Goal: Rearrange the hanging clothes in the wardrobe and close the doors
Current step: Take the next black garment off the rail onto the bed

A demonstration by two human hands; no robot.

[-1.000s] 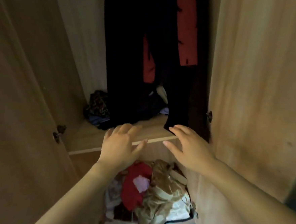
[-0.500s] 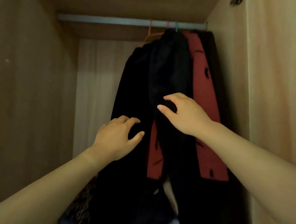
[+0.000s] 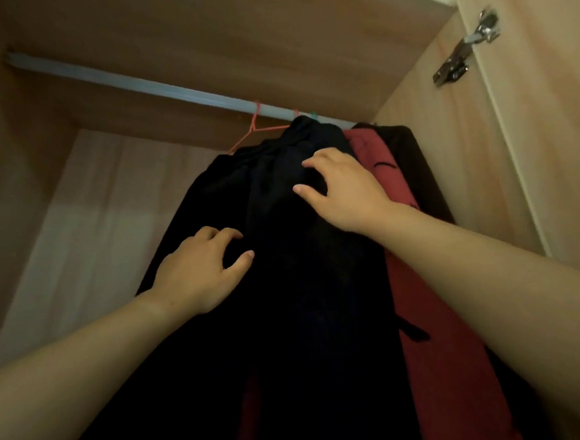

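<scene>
- Left hand (image 3: 196, 274): fingers (image 3: 214, 232) half-curled, tips touching black clothes (image 3: 305, 308) beneath them.
- Right hand (image 3: 348, 195): fingers (image 3: 317, 161) half-curled, tips touching same clothes, nearer the rod (image 3: 169, 89).

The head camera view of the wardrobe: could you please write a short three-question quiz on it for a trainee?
1. True or false: the pink hanger hangs at the far left end of the rail.
2. The left hand and the right hand are both on the black garments. Which is nearer the rail? A: left. B: right. C: level.
3. Fill in: the patterned garment just right of the black ones is mainly ___.

Key: 1 false, since it hangs right of the middle; 2 B; 3 red.
</scene>
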